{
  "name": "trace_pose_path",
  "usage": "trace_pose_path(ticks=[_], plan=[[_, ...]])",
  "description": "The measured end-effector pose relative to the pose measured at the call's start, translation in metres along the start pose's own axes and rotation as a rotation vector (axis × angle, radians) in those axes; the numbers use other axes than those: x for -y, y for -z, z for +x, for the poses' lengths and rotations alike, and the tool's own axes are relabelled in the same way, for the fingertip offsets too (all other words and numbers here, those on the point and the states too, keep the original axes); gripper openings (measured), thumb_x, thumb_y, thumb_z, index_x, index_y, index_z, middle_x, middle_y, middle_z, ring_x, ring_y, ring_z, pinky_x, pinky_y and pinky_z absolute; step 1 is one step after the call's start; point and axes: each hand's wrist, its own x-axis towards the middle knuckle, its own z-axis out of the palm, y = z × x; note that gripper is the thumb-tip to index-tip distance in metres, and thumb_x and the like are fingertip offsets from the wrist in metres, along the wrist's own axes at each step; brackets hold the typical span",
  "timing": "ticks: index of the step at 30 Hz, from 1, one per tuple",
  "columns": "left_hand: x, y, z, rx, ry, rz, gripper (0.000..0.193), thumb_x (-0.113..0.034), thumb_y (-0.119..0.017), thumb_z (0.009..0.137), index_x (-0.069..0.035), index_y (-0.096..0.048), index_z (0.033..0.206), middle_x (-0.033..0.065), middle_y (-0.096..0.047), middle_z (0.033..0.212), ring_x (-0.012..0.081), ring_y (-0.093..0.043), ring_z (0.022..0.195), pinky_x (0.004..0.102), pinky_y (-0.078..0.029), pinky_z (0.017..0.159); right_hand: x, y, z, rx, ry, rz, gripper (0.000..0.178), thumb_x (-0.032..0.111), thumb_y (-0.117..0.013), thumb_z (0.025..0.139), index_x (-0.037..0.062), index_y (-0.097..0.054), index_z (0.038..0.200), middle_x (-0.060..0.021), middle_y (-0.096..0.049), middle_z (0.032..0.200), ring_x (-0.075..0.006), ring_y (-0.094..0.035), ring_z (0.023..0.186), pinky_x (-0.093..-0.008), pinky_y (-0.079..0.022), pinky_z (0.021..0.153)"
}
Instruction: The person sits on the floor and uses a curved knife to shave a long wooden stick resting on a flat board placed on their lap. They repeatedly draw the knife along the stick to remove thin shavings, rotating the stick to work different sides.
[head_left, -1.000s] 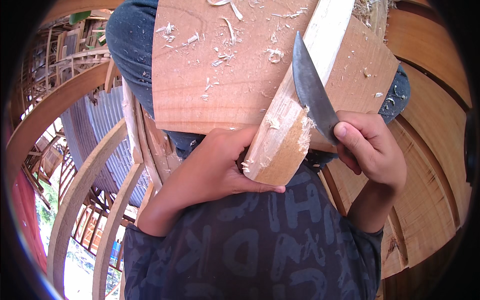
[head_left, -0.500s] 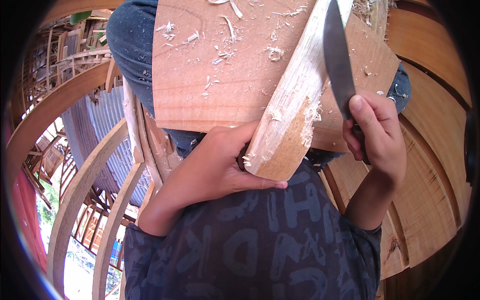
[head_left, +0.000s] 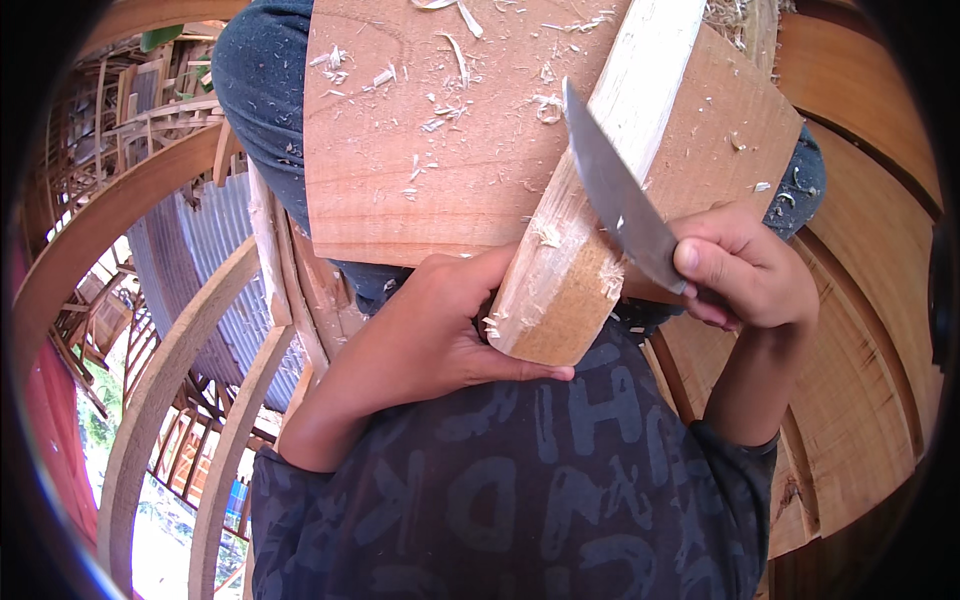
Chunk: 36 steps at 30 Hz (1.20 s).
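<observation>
A long pale piece of wood [head_left: 590, 200] slants across my lap, its near end cut to a blunt, browner facet with curled fibres along it. My left hand [head_left: 450, 320] is wrapped round that near end from the left and below, the thumb along its underside. My right hand [head_left: 745, 265] grips a knife [head_left: 625, 205], its handle mostly hidden in the fist. The broad blade lies slantwise over the wood, its tip pointing up and left; whether it touches cannot be made out. Beneath is a flat wooden board [head_left: 430, 150] across my thighs, strewn with shavings.
Curved wooden ribs [head_left: 165, 390] stand at the left, with corrugated metal sheets [head_left: 225, 280] beyond them. Curved planks [head_left: 860, 330] form a wall at the right. More shavings [head_left: 735, 25] lie heaped at the top right.
The knife has swung left and down, its blade going from nearly upright beside the wood to slanting across it. My right hand has turned and lowered slightly. The left hand keeps its hold.
</observation>
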Motion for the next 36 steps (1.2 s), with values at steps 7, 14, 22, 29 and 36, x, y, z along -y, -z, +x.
trace_pose_path(ticks=[7,14,22,29,36], plan=[[-0.002,0.000,0.001,-0.027,-0.017,0.006,0.061,-0.024,-0.082,0.067,0.002,-0.053,0.115,0.0160,-0.067,0.092,0.0265,-0.067,0.088,0.0318,-0.051,0.074,0.003,-0.006,-0.004,-0.097,0.137,0.035,0.038,0.024,-0.043,0.098,0.0025,-0.050,0.068,0.0018,-0.044,0.049,-0.0017,-0.039,0.039,-0.0177,-0.028,0.035],[0.001,0.001,0.002,-0.017,-0.010,0.011,0.061,-0.021,-0.084,0.064,0.001,-0.055,0.113,0.0128,-0.066,0.093,0.0219,-0.065,0.089,0.0306,-0.049,0.076,0.009,-0.022,-0.004,-0.131,0.117,-0.191,0.038,0.023,-0.046,0.097,0.0020,-0.051,0.066,0.0023,-0.043,0.047,-0.0041,-0.039,0.040,-0.0210,-0.029,0.037],[0.002,-0.001,-0.001,-0.044,0.012,0.023,0.061,-0.017,-0.087,0.058,0.000,-0.057,0.109,0.0074,-0.066,0.095,0.0139,-0.062,0.089,0.0273,-0.047,0.079,0.012,-0.024,-0.006,-0.253,0.164,-0.334,0.039,0.023,-0.045,0.097,0.0034,-0.050,0.064,-0.0002,-0.043,0.047,-0.0068,-0.040,0.040,-0.0229,-0.031,0.040],[-0.001,-0.002,-0.003,-0.052,0.068,-0.040,0.060,-0.016,-0.087,0.059,0.000,-0.058,0.109,0.0082,-0.067,0.093,0.0145,-0.063,0.088,0.0284,-0.047,0.079,0.013,-0.028,-0.009,-0.246,0.163,-0.382,0.039,0.022,-0.045,0.097,0.0032,-0.049,0.064,0.0010,-0.043,0.047,-0.0052,-0.038,0.039,-0.0222,-0.028,0.038],[-0.001,0.000,0.000,-0.035,0.061,-0.063,0.061,-0.017,-0.086,0.059,0.000,-0.057,0.111,0.0092,-0.067,0.097,0.0174,-0.064,0.091,0.0289,-0.047,0.081,0.023,-0.039,-0.014,-0.484,-0.004,-0.237,0.036,0.021,-0.045,0.097,0.0014,-0.050,0.067,0.0015,-0.043,0.048,-0.0044,-0.040,0.042,-0.0221,-0.030,0.039]])
